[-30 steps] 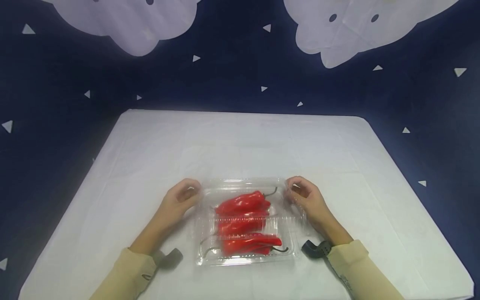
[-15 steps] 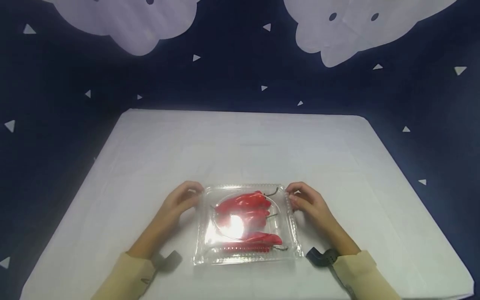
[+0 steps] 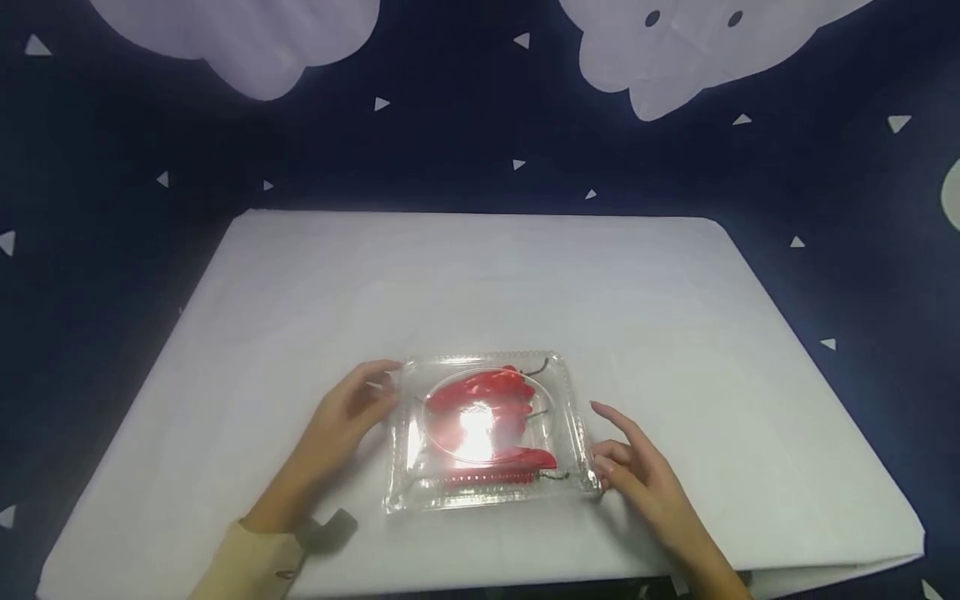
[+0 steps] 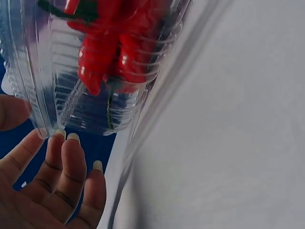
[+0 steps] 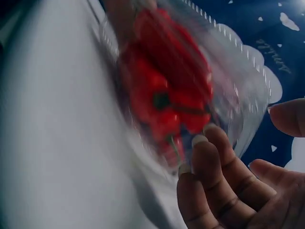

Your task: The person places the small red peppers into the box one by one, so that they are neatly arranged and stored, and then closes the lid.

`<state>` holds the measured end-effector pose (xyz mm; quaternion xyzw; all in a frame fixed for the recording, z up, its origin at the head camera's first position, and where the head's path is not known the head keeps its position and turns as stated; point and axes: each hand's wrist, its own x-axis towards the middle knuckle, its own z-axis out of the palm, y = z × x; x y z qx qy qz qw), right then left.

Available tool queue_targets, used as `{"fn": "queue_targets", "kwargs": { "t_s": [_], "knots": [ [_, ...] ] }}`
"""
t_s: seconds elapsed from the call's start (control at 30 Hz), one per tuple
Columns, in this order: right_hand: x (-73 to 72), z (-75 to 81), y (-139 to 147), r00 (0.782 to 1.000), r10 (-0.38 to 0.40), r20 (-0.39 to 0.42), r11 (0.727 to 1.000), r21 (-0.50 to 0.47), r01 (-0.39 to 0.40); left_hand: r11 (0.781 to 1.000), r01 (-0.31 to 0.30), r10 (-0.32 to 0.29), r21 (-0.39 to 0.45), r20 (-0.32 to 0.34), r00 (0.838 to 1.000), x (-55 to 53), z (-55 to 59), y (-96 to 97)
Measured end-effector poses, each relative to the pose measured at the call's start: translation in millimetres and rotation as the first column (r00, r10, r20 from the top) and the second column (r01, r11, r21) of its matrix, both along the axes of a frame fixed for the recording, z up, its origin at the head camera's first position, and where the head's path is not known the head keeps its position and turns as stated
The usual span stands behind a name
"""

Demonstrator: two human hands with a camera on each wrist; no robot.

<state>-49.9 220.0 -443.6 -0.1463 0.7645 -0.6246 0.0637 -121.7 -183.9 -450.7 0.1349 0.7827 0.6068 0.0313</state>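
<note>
A clear plastic clamshell container (image 3: 411, 497) lies on the white-covered table, its lid down over several red peppers (image 3: 517, 461) with green stems. Glare covers the middle of the lid. At the container's far left corner, my left hand (image 3: 348, 425) pinches the rim lightly; in the left wrist view the thumb (image 4: 13, 112) overlaps the rim and the fingertips meet its edge from below. Beside the near right corner is my right hand (image 3: 645, 492), index finger extended. The right wrist view has its fingertips (image 5: 200, 140) against the container's side, with the thumb (image 5: 289, 117) apart.
White cloth covers the table (image 3: 480, 283), whose front edge shows at the bottom of the head view. Behind it hangs a dark blue backdrop (image 3: 450, 150) with white clouds and small triangles. A dark device (image 3: 333, 532) sits at the left wrist.
The lid, blurred in motion a second ago, lies flat over the peppers. My right hand has left the far right corner and moved nearer, to the near right corner. The head view shifted slightly.
</note>
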Motion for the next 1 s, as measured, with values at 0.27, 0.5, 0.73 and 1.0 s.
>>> {"fn": "queue_targets", "kwargs": {
  "t_s": [0.27,0.5,0.73,1.0],
  "knots": [
    [14.2,-4.3,-18.8,0.994,0.007,0.106,0.99,-0.138,0.007,0.984,-0.101,0.098,-0.147,-0.026,0.995,19.4,-2.6,-1.8],
    [23.1,-7.1,-25.5,0.979,-0.103,0.174,0.976,-0.172,0.133,0.964,-0.149,0.147,-0.219,-0.024,0.989,68.1,3.2,6.9],
    [28.5,-7.1,-31.4,0.962,-0.204,0.179,0.957,-0.17,0.234,0.987,-0.143,0.151,-0.074,0.127,0.98,104.3,7.3,24.9],
    [30.6,-9.7,-36.9,0.958,-0.215,0.188,0.931,-0.256,0.259,0.967,-0.202,0.174,0.154,0.178,0.968,115.9,3.5,40.3]
  ]
}}
